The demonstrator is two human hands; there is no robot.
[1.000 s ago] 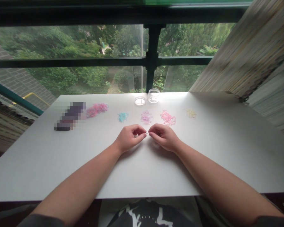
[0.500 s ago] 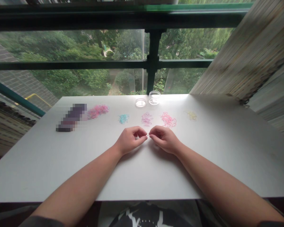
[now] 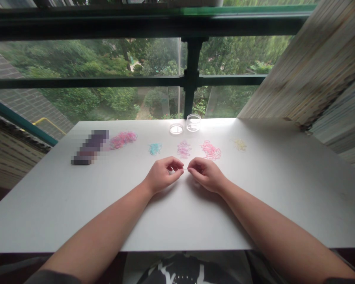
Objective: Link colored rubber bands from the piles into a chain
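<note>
- One thin band (image 3: 185, 169) is stretched between the fingertips of the left hand (image 3: 163, 173) and the right hand (image 3: 207, 173), over the middle of the white bench (image 3: 62, 189).
- Left hand: thumb and forefinger pinch one end of the thin band; the remaining fingers are curled.
- Right hand: thumb and forefinger pinch the opposite end. The color of the thin band is too faint to tell.
- Clear jar (image 3: 193, 123): round, see-through, standing upright near the far edge of the bench. Bright light shows on its base, through the wall.
- Clear dish (image 3: 176, 129): round and shallow, lying flat just left of the clear jar. Glare covers its inner face; whether it is a lid cannot be told.
- Loose piles, lying directly on the bench beyond the hands, from left to right: mixed pile (image 3: 123, 140), mainly pink with some blue; blue pile (image 3: 155, 148); purple pile (image 3: 184, 149); pink pile (image 3: 210, 150); yellow pile (image 3: 240, 144). Loops are distinguishable in the pink pile.
- Blurred item (image 3: 91, 148): dark, left of the mixed pile; pixelation hides its form and any contents.
- Window (image 3: 156, 79): behind the bench, dark green frame.
</note>
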